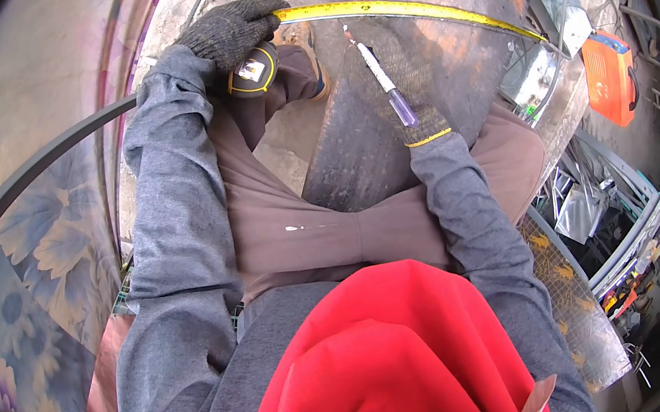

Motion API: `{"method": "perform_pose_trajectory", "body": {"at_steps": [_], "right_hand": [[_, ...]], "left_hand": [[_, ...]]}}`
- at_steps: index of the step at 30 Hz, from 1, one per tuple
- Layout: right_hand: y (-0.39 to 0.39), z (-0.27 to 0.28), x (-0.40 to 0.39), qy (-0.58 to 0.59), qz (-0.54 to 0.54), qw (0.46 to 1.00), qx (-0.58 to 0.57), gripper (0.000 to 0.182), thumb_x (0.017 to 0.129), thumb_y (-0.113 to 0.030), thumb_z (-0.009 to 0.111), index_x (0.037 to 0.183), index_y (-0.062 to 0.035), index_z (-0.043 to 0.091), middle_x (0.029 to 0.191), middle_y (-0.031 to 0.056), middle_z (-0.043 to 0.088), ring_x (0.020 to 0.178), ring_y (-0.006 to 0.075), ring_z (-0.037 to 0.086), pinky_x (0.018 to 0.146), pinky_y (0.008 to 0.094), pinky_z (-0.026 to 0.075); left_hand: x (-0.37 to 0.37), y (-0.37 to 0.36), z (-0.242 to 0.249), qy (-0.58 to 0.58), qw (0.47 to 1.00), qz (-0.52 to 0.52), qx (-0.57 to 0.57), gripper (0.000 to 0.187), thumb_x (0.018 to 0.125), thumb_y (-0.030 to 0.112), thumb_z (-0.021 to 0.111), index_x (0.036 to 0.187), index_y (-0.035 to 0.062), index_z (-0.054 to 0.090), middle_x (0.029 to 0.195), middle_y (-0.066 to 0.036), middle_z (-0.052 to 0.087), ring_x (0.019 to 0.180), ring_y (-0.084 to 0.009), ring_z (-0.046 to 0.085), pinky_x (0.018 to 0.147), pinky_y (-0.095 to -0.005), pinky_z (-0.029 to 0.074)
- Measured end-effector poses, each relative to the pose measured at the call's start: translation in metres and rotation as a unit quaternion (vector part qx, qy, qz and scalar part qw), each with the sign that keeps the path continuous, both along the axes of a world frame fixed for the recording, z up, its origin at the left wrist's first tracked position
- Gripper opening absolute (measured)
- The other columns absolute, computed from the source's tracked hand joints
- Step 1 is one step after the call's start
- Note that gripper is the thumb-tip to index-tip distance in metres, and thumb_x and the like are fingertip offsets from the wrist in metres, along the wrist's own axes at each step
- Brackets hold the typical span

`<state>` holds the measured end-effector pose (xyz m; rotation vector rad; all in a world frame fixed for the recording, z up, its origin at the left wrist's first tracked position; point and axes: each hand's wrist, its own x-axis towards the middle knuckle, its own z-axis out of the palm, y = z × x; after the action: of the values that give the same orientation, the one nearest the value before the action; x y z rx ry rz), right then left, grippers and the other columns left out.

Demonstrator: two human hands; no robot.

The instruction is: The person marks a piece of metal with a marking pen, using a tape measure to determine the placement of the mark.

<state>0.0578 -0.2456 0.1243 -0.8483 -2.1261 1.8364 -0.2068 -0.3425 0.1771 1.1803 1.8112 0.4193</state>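
My left hand (232, 35), in a dark knitted glove, grips a tape measure near its black and yellow case (252, 74). From its fingers the yellow tape blade (403, 7) runs in an arc to the right. My right hand (403, 67), in a similar glove with a yellow cuff edge, holds a marker pen (376, 71) with a white barrel and a purple end. The pen's tip points up towards the blade, a little below it. A dark worn board (452, 51) lies beneath the blade and my right hand.
A dark curved-looking bar (41, 159) reaches from the left edge to behind my left sleeve. Right of the board stands an orange case (611, 79), with shiny metal pieces (582, 207) and cables about it. Floral cloth (25, 277) hangs at left.
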Motion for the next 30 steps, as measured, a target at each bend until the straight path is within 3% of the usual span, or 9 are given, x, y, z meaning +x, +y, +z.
{"method": "perform_pose_trajectory", "body": {"at_steps": [5, 11, 15, 17, 30], "right_hand": [[0.000, 0.005, -0.001, -0.019, -0.002, 0.974, 0.224, 0.061, 0.091, -0.045, 0.046, 0.135, -0.0026, 0.040, 0.133, 0.0192, 0.050, 0.128, 0.0305, 0.045, 0.105, 0.0405, 0.040], [0.001, 0.011, -0.005, -0.038, -0.001, 0.877, 0.478, 0.036, 0.086, -0.022, 0.066, 0.120, -0.0132, 0.063, 0.122, 0.0083, 0.064, 0.116, 0.0264, 0.060, 0.097, 0.0385, 0.050], [0.005, 0.008, -0.002, -0.044, 0.013, 0.876, 0.480, 0.036, 0.086, -0.023, 0.065, 0.120, -0.0119, 0.063, 0.122, 0.0095, 0.064, 0.117, 0.0271, 0.059, 0.097, 0.0386, 0.050], [0.005, 0.007, -0.002, -0.013, -0.003, 0.926, 0.377, 0.037, 0.085, -0.022, 0.065, 0.120, -0.0114, 0.063, 0.121, 0.0107, 0.064, 0.118, 0.0278, 0.059, 0.098, 0.0387, 0.049], [0.006, 0.008, 0.000, -0.015, 0.008, 0.922, 0.386, 0.038, 0.086, -0.019, 0.064, 0.123, -0.0123, 0.062, 0.121, 0.0099, 0.063, 0.113, 0.0276, 0.060, 0.096, 0.0374, 0.049]], "left_hand": [[0.001, 0.004, 0.004, -0.017, 1.000, -0.005, -0.015, 0.035, 0.097, 0.026, 0.056, 0.129, 0.0125, 0.058, 0.100, -0.010, 0.069, 0.089, -0.0160, 0.067, 0.081, -0.0319, 0.053], [0.002, 0.003, 0.004, -0.019, 1.000, 0.003, -0.009, 0.036, 0.097, 0.027, 0.056, 0.130, 0.0136, 0.058, 0.098, -0.010, 0.069, 0.089, -0.0157, 0.067, 0.082, -0.0318, 0.053], [0.002, 0.002, 0.005, -0.029, 0.999, 0.013, -0.020, 0.036, 0.096, 0.027, 0.057, 0.130, 0.0137, 0.058, 0.099, -0.009, 0.069, 0.089, -0.0155, 0.067, 0.082, -0.0314, 0.053], [0.001, 0.001, 0.003, -0.035, 0.999, 0.015, -0.021, 0.036, 0.096, 0.026, 0.057, 0.130, 0.0134, 0.058, 0.100, -0.009, 0.069, 0.089, -0.0154, 0.067, 0.082, -0.0313, 0.053], [0.002, 0.003, 0.004, -0.034, 0.999, 0.017, -0.029, 0.035, 0.097, 0.022, 0.057, 0.129, 0.0110, 0.058, 0.101, -0.009, 0.068, 0.089, -0.0143, 0.065, 0.081, -0.0294, 0.053]]}}
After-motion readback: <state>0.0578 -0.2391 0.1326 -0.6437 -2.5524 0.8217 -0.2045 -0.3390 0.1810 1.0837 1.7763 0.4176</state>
